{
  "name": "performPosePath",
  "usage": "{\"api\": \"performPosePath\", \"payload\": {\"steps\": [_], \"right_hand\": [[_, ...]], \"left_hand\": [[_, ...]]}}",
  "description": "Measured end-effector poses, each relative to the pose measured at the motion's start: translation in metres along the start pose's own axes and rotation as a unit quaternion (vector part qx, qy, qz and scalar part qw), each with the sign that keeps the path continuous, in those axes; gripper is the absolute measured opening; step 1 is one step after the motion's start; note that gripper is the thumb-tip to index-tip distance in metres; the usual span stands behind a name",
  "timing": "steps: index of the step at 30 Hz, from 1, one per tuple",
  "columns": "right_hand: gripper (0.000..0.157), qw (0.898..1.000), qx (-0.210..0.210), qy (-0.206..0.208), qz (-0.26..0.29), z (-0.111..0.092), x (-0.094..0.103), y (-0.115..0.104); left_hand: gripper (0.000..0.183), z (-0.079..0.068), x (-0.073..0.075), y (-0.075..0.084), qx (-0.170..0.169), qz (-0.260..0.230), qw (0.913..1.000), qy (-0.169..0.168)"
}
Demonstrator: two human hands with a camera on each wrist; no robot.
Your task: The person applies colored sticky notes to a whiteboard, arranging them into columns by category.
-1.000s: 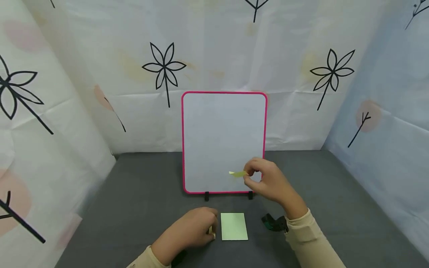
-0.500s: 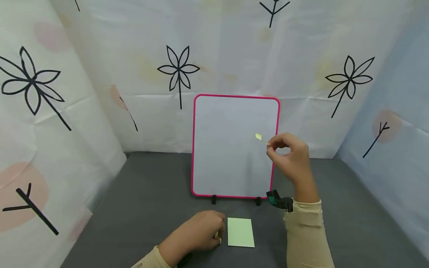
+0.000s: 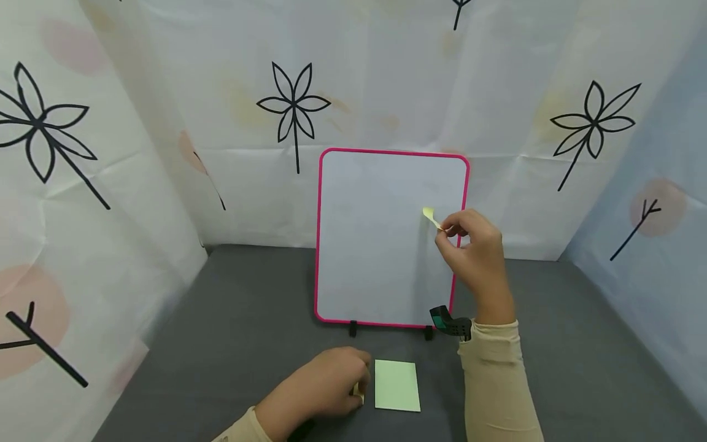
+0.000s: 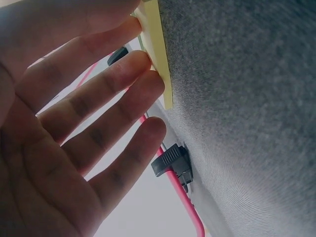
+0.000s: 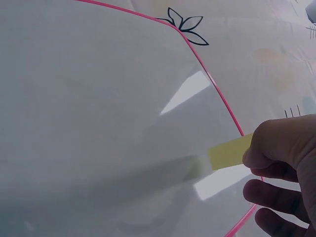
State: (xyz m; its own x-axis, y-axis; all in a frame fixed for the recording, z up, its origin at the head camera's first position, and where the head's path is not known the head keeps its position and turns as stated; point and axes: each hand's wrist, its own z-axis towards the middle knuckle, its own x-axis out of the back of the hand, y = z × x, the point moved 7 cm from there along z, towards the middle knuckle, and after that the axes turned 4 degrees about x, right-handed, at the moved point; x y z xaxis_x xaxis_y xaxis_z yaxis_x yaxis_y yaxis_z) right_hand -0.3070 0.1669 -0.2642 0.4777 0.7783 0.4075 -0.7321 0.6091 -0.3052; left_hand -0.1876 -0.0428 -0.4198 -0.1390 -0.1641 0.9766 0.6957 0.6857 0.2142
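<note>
My right hand (image 3: 475, 264) pinches a small yellow sticky note strip (image 3: 429, 214) by one end, between thumb and fingertips. Its other end points to the upper left, over the right part of a pink-framed whiteboard (image 3: 381, 245). In the right wrist view, the strip (image 5: 227, 153) casts a shadow on the board. Low on the table, my left hand (image 3: 328, 380) holds a yellow sticky note pad (image 4: 160, 59) between thumb and fingers, mostly hidden in the head view. Just right of that hand lies a pale green square note pad (image 3: 397, 385).
The whiteboard stands upright on black feet (image 3: 353, 329) on a dark grey tabletop (image 3: 254, 307). White cloth printed with leaves (image 3: 375, 110) hangs behind it and along both sides. A black strap with a device (image 3: 450, 322) sits at my right wrist.
My right hand has lifted the yellow strip from the board's lower edge to about mid-height, slightly rightward. My left hand stays beside the green pad. The head view has shifted a little.
</note>
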Motion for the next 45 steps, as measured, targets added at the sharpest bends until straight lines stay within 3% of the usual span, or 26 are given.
{"api": "performPosePath", "payload": {"steps": [7, 22, 31, 36, 39, 45], "right_hand": [[0.006, 0.999, -0.005, -0.013, -0.040, 0.006, 0.000, 0.000], [0.007, 0.996, -0.043, -0.052, -0.051, 0.000, -0.001, 0.010], [0.006, 0.991, -0.074, -0.099, -0.051, -0.005, -0.010, 0.016], [0.009, 0.985, -0.095, -0.138, -0.051, -0.007, -0.020, 0.014], [0.014, 0.981, -0.104, -0.155, -0.051, -0.008, -0.024, 0.014], [0.020, 0.976, -0.118, -0.169, -0.066, -0.012, -0.023, 0.019]], "left_hand": [[0.014, 0.006, 0.002, -0.001, -0.001, -0.002, 1.0000, -0.003], [0.016, 0.008, 0.003, 0.003, -0.007, 0.003, 1.0000, 0.006], [0.014, 0.004, 0.011, 0.004, 0.004, -0.066, 0.9978, 0.001], [0.006, 0.002, 0.036, 0.001, 0.022, -0.139, 0.9890, 0.045], [0.002, 0.004, 0.054, 0.005, 0.008, -0.171, 0.9809, 0.093], [0.009, 0.019, 0.092, 0.019, -0.042, -0.143, 0.9717, 0.183]]}}
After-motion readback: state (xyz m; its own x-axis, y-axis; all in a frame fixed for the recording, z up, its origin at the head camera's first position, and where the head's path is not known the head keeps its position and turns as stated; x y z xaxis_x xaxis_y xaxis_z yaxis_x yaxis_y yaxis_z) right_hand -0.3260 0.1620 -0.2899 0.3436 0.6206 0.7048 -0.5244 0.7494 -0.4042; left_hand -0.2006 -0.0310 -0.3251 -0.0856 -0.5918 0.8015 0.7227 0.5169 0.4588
